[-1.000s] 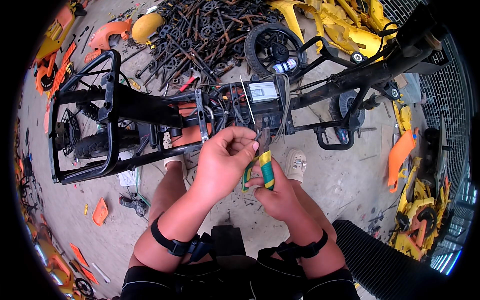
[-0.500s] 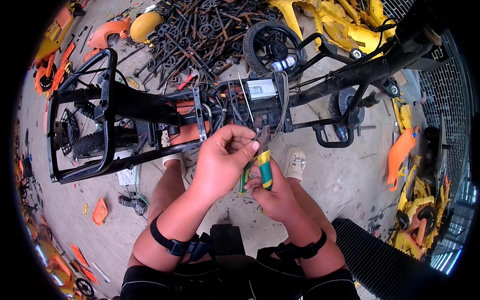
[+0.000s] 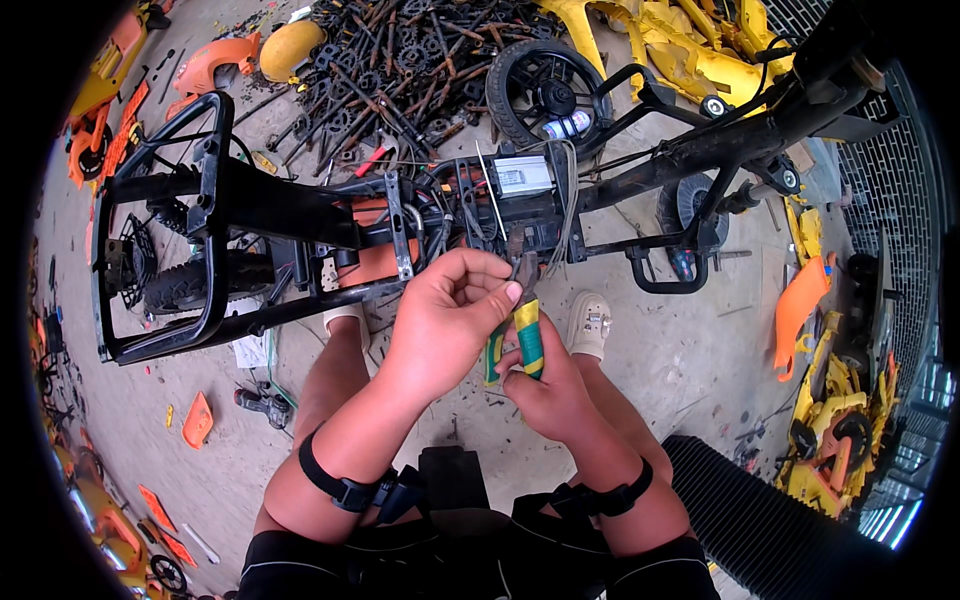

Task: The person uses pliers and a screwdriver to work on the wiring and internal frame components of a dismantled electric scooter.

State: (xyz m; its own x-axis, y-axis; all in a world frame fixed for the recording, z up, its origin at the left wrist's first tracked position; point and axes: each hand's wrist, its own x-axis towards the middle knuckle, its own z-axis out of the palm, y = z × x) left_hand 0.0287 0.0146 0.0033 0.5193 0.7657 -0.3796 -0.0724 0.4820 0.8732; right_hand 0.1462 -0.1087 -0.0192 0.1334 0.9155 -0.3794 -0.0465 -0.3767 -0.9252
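Pliers [image 3: 529,330] with green and yellow handles are gripped in my right hand [image 3: 548,392], their dark jaws pointing away from me. Close against those jaws, my left hand [image 3: 447,315] is closed, thumb and forefinger pinched together on something too small to make out. Both hands are over the near edge of a black scooter frame [image 3: 280,205] that lies across in front of me. Inside the frame, by the jaws, is a silver box [image 3: 524,176] with cables [image 3: 568,200] hanging at its right. A thin pale rod [image 3: 491,190] stands out left of the box.
Behind the frame rise a heap of rusty crank parts [image 3: 400,70] and a black wheel [image 3: 553,95]. Yellow body panels [image 3: 700,60] lie at the far right. A cordless drill [image 3: 263,403] and an orange piece [image 3: 198,420] rest on the floor at left. A black ribbed mat [image 3: 760,510] is at lower right.
The handles of the pliers have come a little closer together in my right hand. My left hand has hardly moved.
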